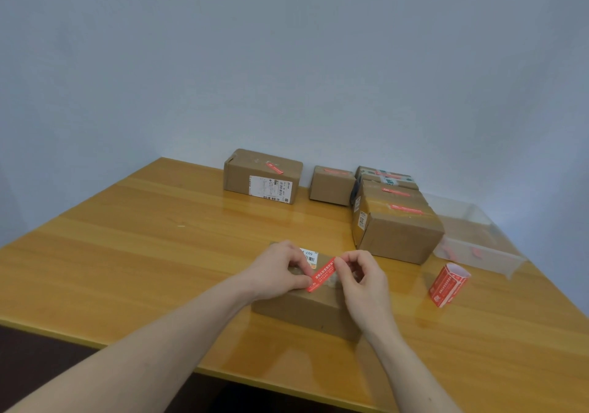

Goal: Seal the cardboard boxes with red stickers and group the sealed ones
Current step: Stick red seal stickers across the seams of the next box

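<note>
Fingers are pinching a red sticker (321, 274) over the near box (306, 309).

The left hand (280, 271) is pinching the sticker's near end and the right hand (361, 275) its far end, just above the box top. This looks like the sticking step; next it needs pressing flat across the seam. Sealed boxes (395, 221) are sitting far right, and the sticker roll (447, 285) is standing to the right.

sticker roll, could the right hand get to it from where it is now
Probably yes: the sticker roll stands on bare table just right of the right hand, nothing between. That hand pinches a sticker, so it must let go first.
</note>
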